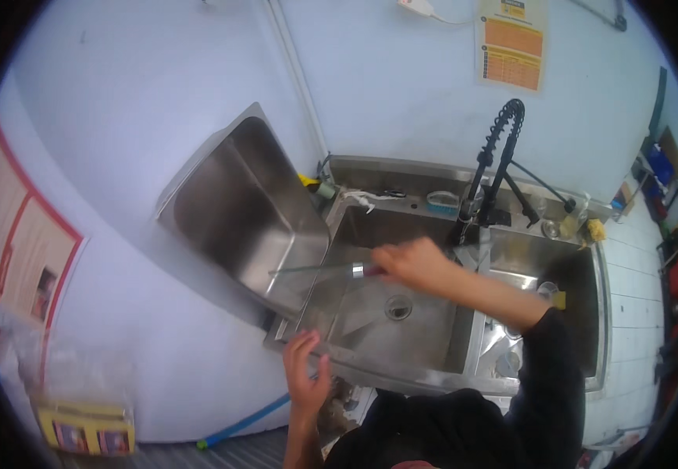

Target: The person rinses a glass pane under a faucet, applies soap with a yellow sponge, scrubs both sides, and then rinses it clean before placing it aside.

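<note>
My right hand (412, 264) is closed around the dark reddish handle of a long thin tool (315, 269). A bright metal collar joins its handle to a slender greyish shaft or blade; motion blur hides its exact kind. The tool points left over the left bowl (362, 328) of a stainless steel double sink, its tip in front of a deep steel pan (227, 205). This pan stands tilted on the sink's left side, its opening facing me. My left hand (307, 372) is raised by the sink's front left corner, fingers apart from the thumb, holding nothing.
A black spring-neck faucet (500, 158) rises behind the sink divider. A blue-bristled brush (443, 202) and a white cloth or cord (362, 198) lie on the back ledge. The right bowl (579, 328) holds cups and a yellow sponge (559, 300). A blue hose (251, 417) runs below left.
</note>
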A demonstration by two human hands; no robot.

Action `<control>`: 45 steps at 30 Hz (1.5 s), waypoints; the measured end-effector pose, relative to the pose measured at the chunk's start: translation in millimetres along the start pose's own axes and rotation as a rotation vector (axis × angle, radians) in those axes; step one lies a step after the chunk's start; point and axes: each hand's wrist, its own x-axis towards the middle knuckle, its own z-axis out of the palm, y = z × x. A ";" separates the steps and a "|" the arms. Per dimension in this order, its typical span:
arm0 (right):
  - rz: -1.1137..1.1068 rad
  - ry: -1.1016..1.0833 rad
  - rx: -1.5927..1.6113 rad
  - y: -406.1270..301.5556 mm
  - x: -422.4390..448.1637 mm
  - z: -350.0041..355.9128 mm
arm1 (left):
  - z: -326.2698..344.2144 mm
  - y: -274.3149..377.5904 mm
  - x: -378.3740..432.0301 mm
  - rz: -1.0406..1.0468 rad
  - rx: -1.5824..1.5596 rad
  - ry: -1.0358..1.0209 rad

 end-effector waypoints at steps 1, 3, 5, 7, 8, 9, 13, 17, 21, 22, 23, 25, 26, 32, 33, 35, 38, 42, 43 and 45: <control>0.019 -0.011 0.035 1.2 -4.6 16.5 | 14.5 -3.6 22.7 0.002 -0.036 -0.013; 0.066 -0.073 0.018 -0.4 -12.2 54.0 | 45.2 -8.4 63.3 0.209 0.501 -0.174; 0.114 -0.120 0.024 -1.6 -28.0 97.4 | 82.5 -29.2 95.9 0.208 0.512 -0.330; 0.095 -0.087 0.032 -0.9 -38.2 136.7 | 123.5 -88.9 109.0 0.275 0.443 -0.507; 0.113 -0.091 0.029 0.4 -46.8 152.0 | 143.1 -112.6 113.2 0.342 0.367 -0.670; 0.143 -0.103 -0.001 1.7 -59.3 165.4 | 157.0 -119.1 114.9 0.353 0.354 -0.688; 0.192 -0.052 0.028 10.0 -76.6 181.7 | 202.3 -144.8 113.5 0.033 0.105 -1.100; 0.235 -0.076 0.018 30.4 -84.9 186.8 | 224.8 -150.1 110.3 0.036 0.140 -1.052; 0.224 -0.103 0.088 50.2 -92.1 180.5 | 234.8 -138.9 108.2 -0.014 0.215 -1.020; 0.242 -0.010 0.160 51.7 -93.7 178.3 | 235.6 -136.8 110.5 -0.006 0.223 -1.028; 0.251 0.000 0.162 52.4 -95.9 177.1 | 237.3 -135.0 114.1 -0.055 0.223 -1.011; 0.584 0.478 0.239 52.7 -106.4 180.0 | 237.8 -129.3 114.6 -0.104 0.233 -0.998; 0.593 0.484 0.237 58.6 -119.9 189.6 | 241.6 -126.4 113.1 -0.096 0.218 -0.969; 1.277 0.967 1.736 94.1 -146.7 187.7 | 264.6 -134.6 101.0 -0.152 0.208 -0.815; 1.440 0.800 1.627 100.8 -145.9 178.1 | 268.0 -135.7 98.9 -0.200 0.221 -0.832; 1.588 0.634 1.516 100.1 -149.1 168.5 | 272.2 -136.4 103.0 -0.178 0.250 -0.859; 1.204 0.866 0.627 102.9 -147.9 146.0 | 273.2 -135.9 117.6 -0.155 0.265 -0.928; 0.984 0.556 0.879 94.1 -128.0 112.4 | 282.4 -114.1 118.4 -0.134 0.260 -0.965; 1.016 0.380 0.870 91.9 -114.6 109.1 | 280.8 -128.8 115.5 -0.139 0.273 -0.960; 0.977 0.402 0.962 78.2 -84.3 106.1 | 278.3 -163.1 109.4 -0.225 0.096 -0.887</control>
